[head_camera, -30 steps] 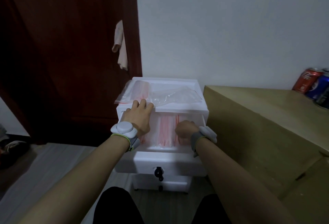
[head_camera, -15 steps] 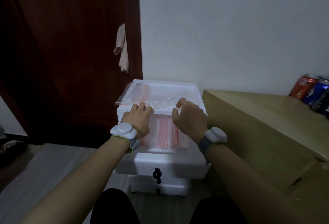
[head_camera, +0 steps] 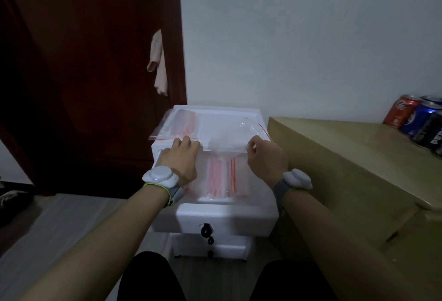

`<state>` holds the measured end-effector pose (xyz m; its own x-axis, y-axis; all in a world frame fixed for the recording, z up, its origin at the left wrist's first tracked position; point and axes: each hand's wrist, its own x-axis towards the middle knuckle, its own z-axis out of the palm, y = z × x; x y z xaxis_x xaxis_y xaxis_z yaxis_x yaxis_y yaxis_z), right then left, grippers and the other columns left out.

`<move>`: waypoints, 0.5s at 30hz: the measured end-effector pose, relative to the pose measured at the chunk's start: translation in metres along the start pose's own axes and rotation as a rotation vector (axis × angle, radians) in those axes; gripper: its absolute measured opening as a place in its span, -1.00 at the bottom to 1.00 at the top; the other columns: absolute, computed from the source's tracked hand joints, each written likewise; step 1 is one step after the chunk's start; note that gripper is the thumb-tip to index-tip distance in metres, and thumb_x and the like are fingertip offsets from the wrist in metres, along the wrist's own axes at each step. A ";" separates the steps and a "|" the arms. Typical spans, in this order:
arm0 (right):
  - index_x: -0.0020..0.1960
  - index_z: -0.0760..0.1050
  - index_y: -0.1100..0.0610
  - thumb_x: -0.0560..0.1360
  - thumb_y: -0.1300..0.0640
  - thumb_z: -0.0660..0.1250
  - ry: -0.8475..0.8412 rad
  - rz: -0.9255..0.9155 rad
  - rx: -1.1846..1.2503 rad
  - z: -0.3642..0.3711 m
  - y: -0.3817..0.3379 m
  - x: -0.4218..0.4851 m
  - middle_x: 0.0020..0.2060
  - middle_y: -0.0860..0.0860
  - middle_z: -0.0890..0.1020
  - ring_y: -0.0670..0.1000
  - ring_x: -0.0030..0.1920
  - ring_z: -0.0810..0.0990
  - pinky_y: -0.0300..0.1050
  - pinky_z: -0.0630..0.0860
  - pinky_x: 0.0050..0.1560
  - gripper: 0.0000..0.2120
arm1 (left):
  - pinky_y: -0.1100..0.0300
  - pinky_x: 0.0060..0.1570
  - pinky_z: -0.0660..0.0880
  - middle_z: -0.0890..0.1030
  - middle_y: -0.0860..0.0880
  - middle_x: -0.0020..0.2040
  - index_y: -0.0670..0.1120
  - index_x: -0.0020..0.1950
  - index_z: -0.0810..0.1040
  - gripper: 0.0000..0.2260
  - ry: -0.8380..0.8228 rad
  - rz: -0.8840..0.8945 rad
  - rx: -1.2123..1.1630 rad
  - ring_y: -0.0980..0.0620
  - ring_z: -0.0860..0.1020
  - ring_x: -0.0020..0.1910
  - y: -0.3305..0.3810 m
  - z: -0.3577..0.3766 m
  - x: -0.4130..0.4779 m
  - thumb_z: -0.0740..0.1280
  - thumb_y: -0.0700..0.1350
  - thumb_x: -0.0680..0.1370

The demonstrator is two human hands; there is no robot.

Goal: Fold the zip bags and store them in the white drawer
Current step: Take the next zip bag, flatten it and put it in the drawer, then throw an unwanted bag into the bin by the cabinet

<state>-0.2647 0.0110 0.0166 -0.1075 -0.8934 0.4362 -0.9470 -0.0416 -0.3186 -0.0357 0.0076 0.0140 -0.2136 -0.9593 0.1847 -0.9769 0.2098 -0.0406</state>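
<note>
A small white drawer unit (head_camera: 229, 115) stands against the wall with its top drawer (head_camera: 224, 217) pulled out. Folded zip bags with red strips (head_camera: 222, 178) lie inside the drawer. A flat stack of zip bags (head_camera: 178, 125) rests on the unit's top at the left. My left hand (head_camera: 180, 159) lies flat on the top's front edge, fingertips touching that stack. My right hand (head_camera: 265, 158) pinches a crumpled clear zip bag (head_camera: 233, 137) and lifts it over the top's right side.
A tan wooden surface (head_camera: 354, 157) runs along the right, with three drink cans (head_camera: 421, 121) at its far end. A dark red door (head_camera: 91, 61) with a hanging cloth (head_camera: 159, 66) is at the left. My knees (head_camera: 153, 276) are below the drawer.
My right hand came out of the drawer, reached onto the top, took hold of the loose clear bag and lifted it rightward. My left hand stayed at the front edge.
</note>
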 end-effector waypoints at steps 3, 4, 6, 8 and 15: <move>-0.06 0.54 0.04 0.57 0.03 0.20 0.084 0.043 0.090 -0.012 0.026 -0.009 -0.18 0.01 0.64 0.09 -0.15 0.60 0.00 0.58 -0.17 -0.83 | -0.06 0.15 0.38 0.31 -0.08 0.36 -0.01 0.40 0.28 -0.49 -0.001 0.021 -0.016 -0.18 0.30 0.29 0.014 -0.001 0.000 0.26 -0.16 0.45; -0.07 0.54 0.03 0.56 0.00 0.20 0.091 0.058 0.103 -0.015 0.036 -0.012 -0.18 0.00 0.63 0.07 -0.16 0.60 0.04 0.60 -0.17 -0.82 | -0.06 0.18 0.35 0.30 -0.07 0.39 0.01 0.43 0.26 -0.46 0.005 0.061 -0.027 -0.17 0.29 0.31 0.023 -0.002 0.001 0.25 -0.16 0.45; -0.04 0.53 0.01 0.58 -0.03 0.19 0.078 0.126 0.118 -0.027 0.063 -0.022 -0.16 0.00 0.64 0.04 -0.17 0.60 0.05 0.61 -0.14 -0.81 | -0.04 0.22 0.33 0.32 -0.06 0.41 0.00 0.45 0.25 -0.47 0.037 0.165 -0.046 -0.16 0.30 0.32 0.054 -0.001 0.007 0.22 -0.16 0.48; 0.05 0.52 -0.01 0.60 -0.05 0.19 0.062 0.189 0.115 -0.039 0.086 -0.032 -0.11 0.00 0.65 0.02 -0.16 0.58 -0.02 0.59 -0.13 -0.81 | -0.04 0.23 0.33 0.35 -0.05 0.42 -0.03 0.44 0.30 -0.55 0.072 0.214 -0.114 -0.16 0.31 0.33 0.084 0.001 0.012 0.19 -0.11 0.53; 0.09 0.58 -0.01 0.58 -0.08 0.24 0.058 0.389 0.125 -0.072 0.166 -0.088 -0.10 -0.01 0.66 0.02 -0.16 0.57 -0.09 0.53 -0.18 -0.78 | -0.06 0.18 0.33 0.46 0.00 0.34 -0.03 0.30 0.45 -0.64 0.129 0.223 -0.206 -0.13 0.37 0.30 0.180 0.006 0.032 0.12 0.10 0.60</move>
<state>-0.4346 0.1151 -0.0144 -0.4701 -0.8269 0.3087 -0.7891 0.2370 -0.5668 -0.2186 0.0132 0.0066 -0.4075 -0.8563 0.3173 -0.8829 0.4582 0.1027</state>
